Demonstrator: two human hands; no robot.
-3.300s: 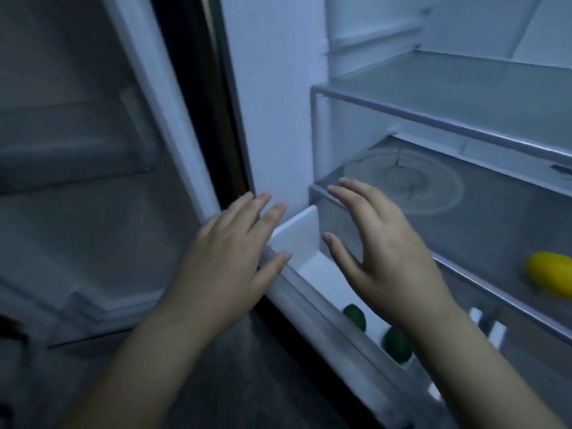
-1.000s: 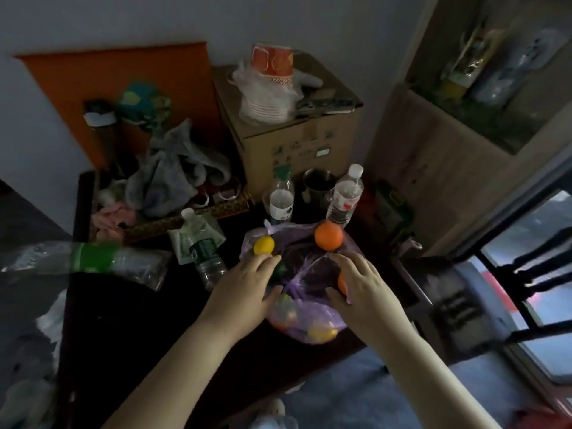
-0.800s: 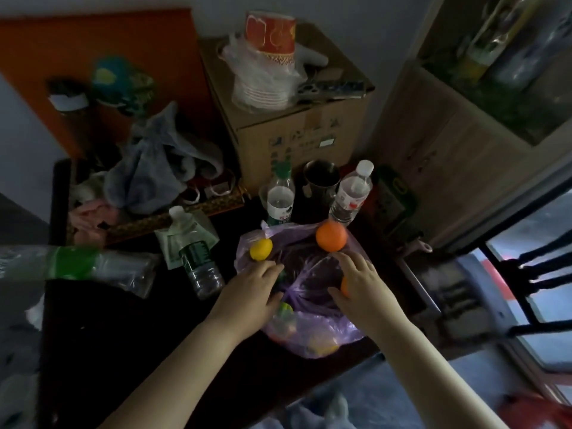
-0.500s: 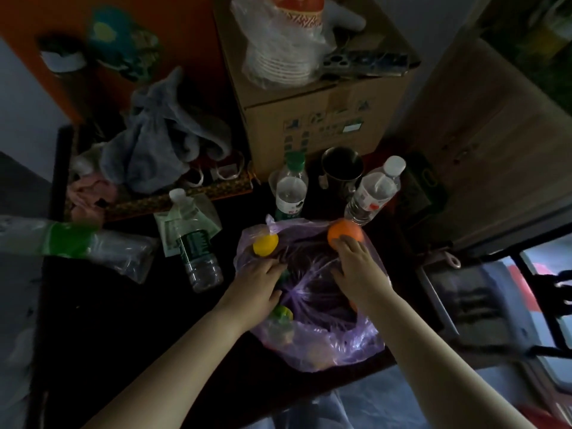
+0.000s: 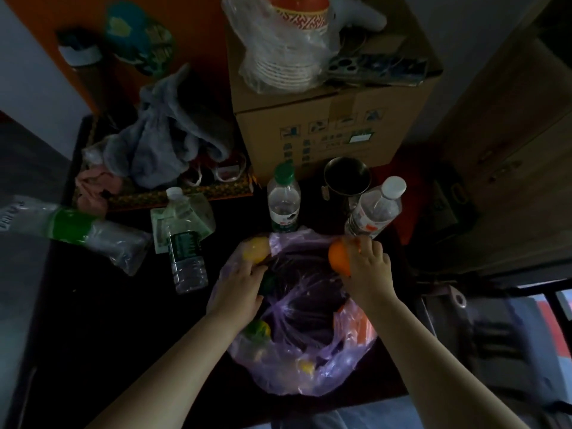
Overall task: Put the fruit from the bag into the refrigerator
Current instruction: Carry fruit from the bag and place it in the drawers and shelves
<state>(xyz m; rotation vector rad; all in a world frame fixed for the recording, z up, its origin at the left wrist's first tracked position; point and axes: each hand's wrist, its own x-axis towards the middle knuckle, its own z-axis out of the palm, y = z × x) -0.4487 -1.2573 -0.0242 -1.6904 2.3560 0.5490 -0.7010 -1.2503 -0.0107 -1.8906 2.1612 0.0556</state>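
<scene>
Head view. Entries run from the hands outward.

1. right hand (image 5: 368, 270): fingers curled over orange (image 5: 338, 258) at bag's far-right rim, clamped on it. Palm-over hold suits a round fruit; prob. set for a lift-out.
2. left hand (image 5: 236, 289): at bag's left rim, fingertips by near side of yellow fruit (image 5: 254, 249). Bag film lies over part of the hand. Grip or mere touch: can't tell. Prob. going for a 2nd fruit, or pinning the rim so the mouth stays wide.
3. Hands well apart, one each side of bag mouth.
4. bag (image 5: 309, 379): purple, see-through, slumped open at counter's near edge. Contents:
   - dark green fruit (image 5: 267, 281) just beside left fingers
   - green-yellow fruit (image 5: 258, 328) by left wrist
   - small yellow piece (image 5: 306, 365) low down
   - orange-coloured item (image 5: 359, 323) at right wall, kind unclear
   - middle too dark to read; more may be hidden
5. Task status: all visible fruit is at or in the bag. Fridge n/v, so a carry is due after the pick.
6. counter (image 5: 93, 305): dark, crowded.
   - Just beyond bag: green-cap bottle (image 5: 283, 199) and white-cap bottle (image 5: 376, 209), w/ metal cup (image 5: 346, 178) between and behind. White-cap bottle sits near right fingertips, a knock risk on the lift.
   - Left of bag: third bottle (image 5: 185, 252).
   - Behind: box (image 5: 325, 119), w/ wrapped paper cups (image 5: 288, 51) on top.
   - Left of box: grey cloth (image 5: 167, 140).
</scene>
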